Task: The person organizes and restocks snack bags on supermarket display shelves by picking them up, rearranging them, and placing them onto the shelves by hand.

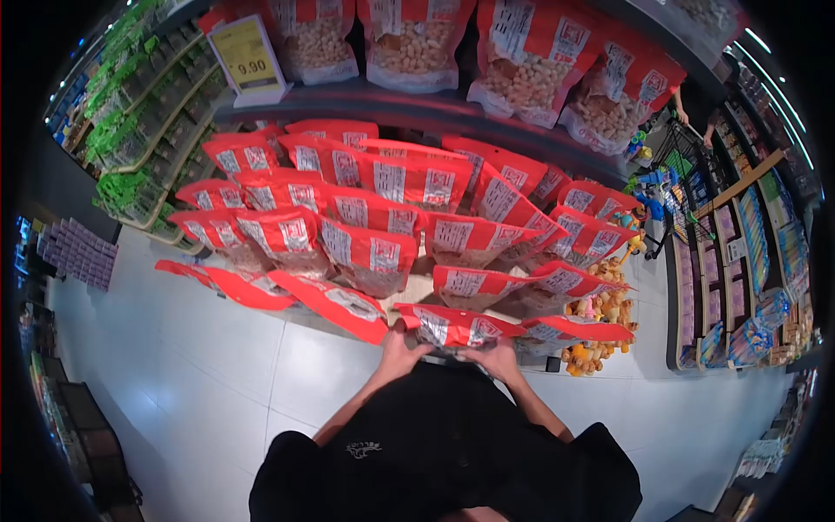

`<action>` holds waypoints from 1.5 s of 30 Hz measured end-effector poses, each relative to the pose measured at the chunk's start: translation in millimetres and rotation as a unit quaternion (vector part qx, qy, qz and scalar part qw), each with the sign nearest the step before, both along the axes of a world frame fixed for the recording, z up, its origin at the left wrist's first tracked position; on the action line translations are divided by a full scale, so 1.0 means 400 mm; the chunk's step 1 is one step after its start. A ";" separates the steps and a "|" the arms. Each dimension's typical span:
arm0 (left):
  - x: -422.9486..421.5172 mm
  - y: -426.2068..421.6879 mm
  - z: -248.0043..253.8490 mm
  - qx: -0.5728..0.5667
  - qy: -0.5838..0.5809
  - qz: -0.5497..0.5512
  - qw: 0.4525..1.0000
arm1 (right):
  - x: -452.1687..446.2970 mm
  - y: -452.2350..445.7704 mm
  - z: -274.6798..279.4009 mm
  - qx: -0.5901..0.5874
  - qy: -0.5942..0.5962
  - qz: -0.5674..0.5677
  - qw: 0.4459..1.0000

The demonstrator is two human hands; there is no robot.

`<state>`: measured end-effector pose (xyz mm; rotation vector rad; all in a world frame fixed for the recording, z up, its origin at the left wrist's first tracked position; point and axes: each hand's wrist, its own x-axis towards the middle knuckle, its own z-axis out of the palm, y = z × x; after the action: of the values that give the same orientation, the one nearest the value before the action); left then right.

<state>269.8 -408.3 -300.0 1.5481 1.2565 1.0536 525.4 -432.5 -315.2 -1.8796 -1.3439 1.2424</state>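
Right in front of my body is a red bag of snacks (457, 327) with a white printed label, in the front row of the display. My left hand (400, 355) grips its lower left side, fingers partly hidden behind it. On the opposite side, my right hand (494, 358) holds the same bag, thumb pointing inward. To the left of my left hand, another red bag (330, 306) leans with its top toward me. Behind it stand several rows of similar red bags (370, 252), some tilted sideways. What is inside the held bag cannot be made out.
Bags of peanuts (416, 48) stand on the dark shelf above, beside a yellow price sign (250, 61). Plush toys (584, 355) hang at the display's right side. A shopping cart (683, 165) and a person's hand (682, 115) are at the right. Green-topped packs (126, 196) fill left shelves.
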 end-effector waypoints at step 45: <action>0.432 1.030 1.461 0.323 0.166 0.188 0.912 | 0.280 0.156 0.884 0.485 0.224 -0.129 0.835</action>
<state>442.5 3.5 284.3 2.0999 1.5758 1.6214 637.6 -370.2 38.4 -0.9191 -1.0802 0.5849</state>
